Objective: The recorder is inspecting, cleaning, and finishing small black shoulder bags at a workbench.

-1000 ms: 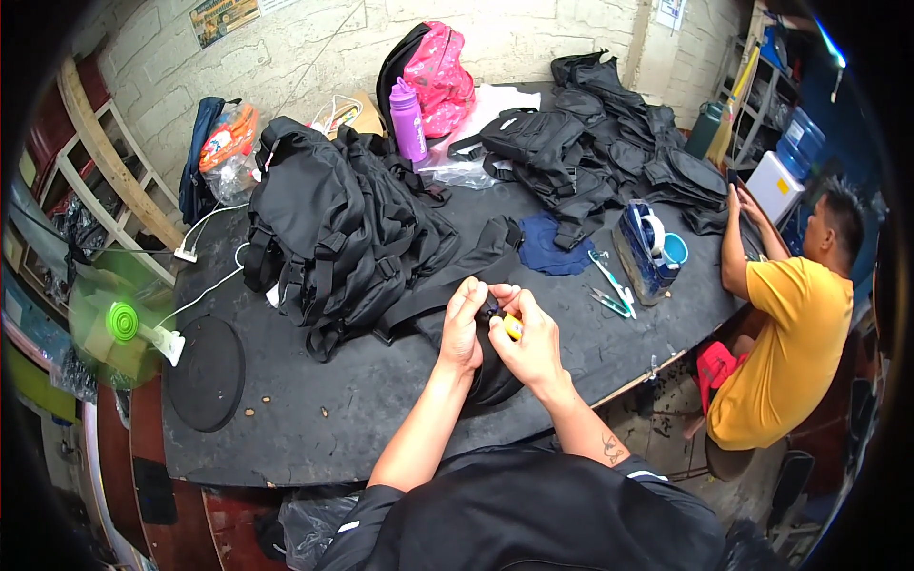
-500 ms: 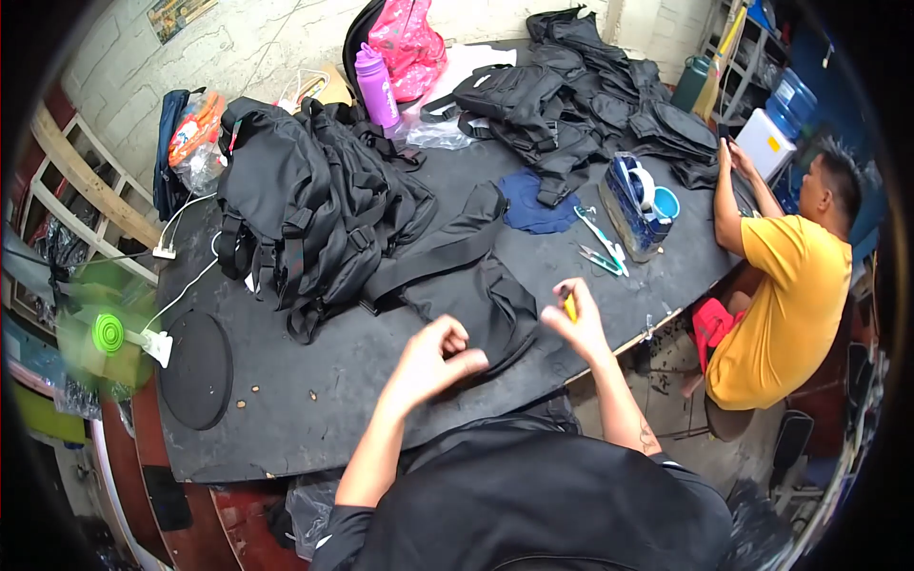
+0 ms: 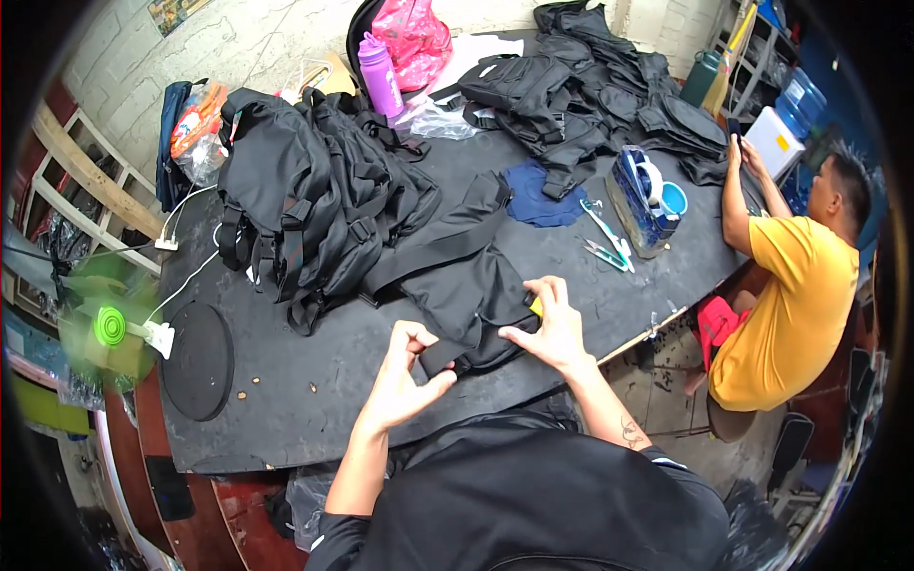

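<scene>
In front of me a black fabric bag (image 3: pixel 462 290) lies on the dark table, a wide black strap (image 3: pixel 433 259) running across it. My left hand (image 3: pixel 395 385) is closed at the bag's near edge, its curled fingers and thumb around a short flap of black webbing (image 3: pixel 444 356). My right hand (image 3: pixel 555 333) is over the bag's right side, thumb and fingers bent around a small yellow object (image 3: pixel 536 306). Most of that object is hidden by the fingers, so its kind does not show.
Stacked black backpacks (image 3: pixel 314 205) stand to the left; more black bags (image 3: pixel 562 105) lie at the back. Right of the bag are blue cloth (image 3: pixel 545 194), thread snips (image 3: pixel 606 254) and a blue container (image 3: pixel 641 205). A fan (image 3: pixel 109 326) spins at left. A person in yellow (image 3: pixel 795 285) sits at right.
Both hands have come down onto the bag. My left hand has taken hold of the webbing flap. My right hand has moved left and a little lower, still with the yellow object.
</scene>
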